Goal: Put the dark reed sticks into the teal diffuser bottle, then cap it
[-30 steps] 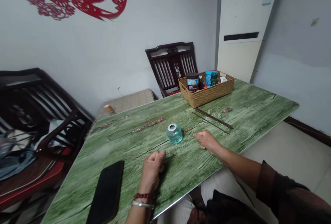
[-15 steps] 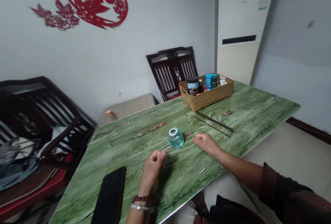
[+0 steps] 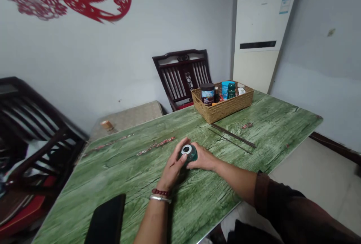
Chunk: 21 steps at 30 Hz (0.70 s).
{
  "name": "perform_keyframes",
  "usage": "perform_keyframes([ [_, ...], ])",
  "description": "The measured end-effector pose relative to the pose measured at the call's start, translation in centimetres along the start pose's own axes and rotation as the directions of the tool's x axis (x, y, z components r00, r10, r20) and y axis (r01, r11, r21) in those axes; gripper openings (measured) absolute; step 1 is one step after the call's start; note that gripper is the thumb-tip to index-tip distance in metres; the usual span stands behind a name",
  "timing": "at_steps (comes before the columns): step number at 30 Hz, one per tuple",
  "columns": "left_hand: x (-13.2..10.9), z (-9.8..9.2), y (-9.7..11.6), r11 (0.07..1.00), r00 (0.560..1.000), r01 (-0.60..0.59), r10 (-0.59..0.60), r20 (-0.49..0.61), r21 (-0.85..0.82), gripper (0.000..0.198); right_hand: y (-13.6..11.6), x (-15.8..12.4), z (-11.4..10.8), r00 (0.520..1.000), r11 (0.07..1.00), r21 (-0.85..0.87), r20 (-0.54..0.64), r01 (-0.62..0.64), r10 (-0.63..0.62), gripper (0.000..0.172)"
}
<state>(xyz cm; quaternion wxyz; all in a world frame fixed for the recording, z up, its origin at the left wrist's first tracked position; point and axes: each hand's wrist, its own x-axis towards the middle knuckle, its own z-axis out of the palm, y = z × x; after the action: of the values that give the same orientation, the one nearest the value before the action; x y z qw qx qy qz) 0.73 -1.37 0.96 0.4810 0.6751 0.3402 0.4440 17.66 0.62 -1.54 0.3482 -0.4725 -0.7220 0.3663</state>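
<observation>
A small round glass bottle (image 3: 192,155) with blue-green liquid and a silver ring around its open mouth is clasped between my two hands over the table. My left hand (image 3: 174,163) curves round its left side, thumb near the rim. Against the right side my right hand (image 3: 203,157) is wrapped, its fingertips partly hidden. Whether the base still touches the tabletop I cannot tell. Several thin dark sticks (image 3: 233,135) lie on the table beyond my right hand.
A wicker basket (image 3: 222,111) with jars and bottles stands at the back of the green wood-patterned table (image 3: 113,176). A black phone (image 3: 105,219) lies near left. Dark wooden chairs (image 3: 183,76) stand behind and at the left. A tall white air conditioner (image 3: 256,63) fills the corner.
Both hands, closed and apart from the bottle before, have come together around it from left and right. The view has shifted slightly. The sticks and basket stay in place.
</observation>
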Motion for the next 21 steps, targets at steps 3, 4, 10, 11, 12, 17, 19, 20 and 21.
perform_keyframes([
  [3,-0.2,-0.4,-0.1,0.998,1.0,0.006,-0.007,0.011,0.063,0.057,-0.2,-0.3,0.0,1.0,0.996,-0.086,-0.013,-0.012,0.011,0.077],
  [4,-0.2,-0.4,-0.1,0.996,1.0,0.004,-0.004,0.002,0.092,0.054,-0.3,-0.3,0.0,1.0,0.995,-0.101,-0.013,-0.015,0.013,0.076],
  [10,0.1,-0.3,0.4,0.982,0.996,-0.004,0.02,-0.083,0.191,0.049,-0.8,-0.5,-0.2,0.999,0.994,-0.106,-0.007,-0.035,0.034,0.073],
  [11,0.1,-0.3,0.4,0.978,0.994,0.005,0.017,-0.105,0.209,0.051,-0.9,-0.5,-0.2,1.0,0.995,-0.094,-0.005,-0.031,0.03,0.073],
  [12,0.2,-0.3,0.3,0.973,0.992,0.016,0.013,-0.128,0.229,0.054,-1.0,-0.6,-0.3,1.0,0.997,-0.08,-0.003,-0.024,0.023,0.073],
  [17,-0.1,-0.6,-0.2,0.988,0.982,-0.021,0.049,-0.18,0.155,0.085,-1.1,-0.7,-0.4,1.0,0.999,-0.042,0.006,0.011,-0.011,0.075],
  [19,-0.4,-0.5,-0.3,0.998,0.982,-0.056,0.06,-0.182,0.025,0.08,-0.9,-0.7,-0.3,1.0,0.998,-0.056,-0.007,0.009,-0.01,0.075],
  [20,-0.5,-0.4,-0.3,0.998,0.982,-0.059,0.053,-0.183,-0.027,0.077,-0.8,-0.7,-0.3,1.0,0.998,-0.062,-0.012,0.009,-0.01,0.075],
  [21,-0.5,-0.4,-0.3,0.997,0.981,-0.055,0.042,-0.187,-0.063,0.075,-0.7,-0.6,-0.2,1.0,0.998,-0.062,-0.013,0.011,-0.012,0.075],
])
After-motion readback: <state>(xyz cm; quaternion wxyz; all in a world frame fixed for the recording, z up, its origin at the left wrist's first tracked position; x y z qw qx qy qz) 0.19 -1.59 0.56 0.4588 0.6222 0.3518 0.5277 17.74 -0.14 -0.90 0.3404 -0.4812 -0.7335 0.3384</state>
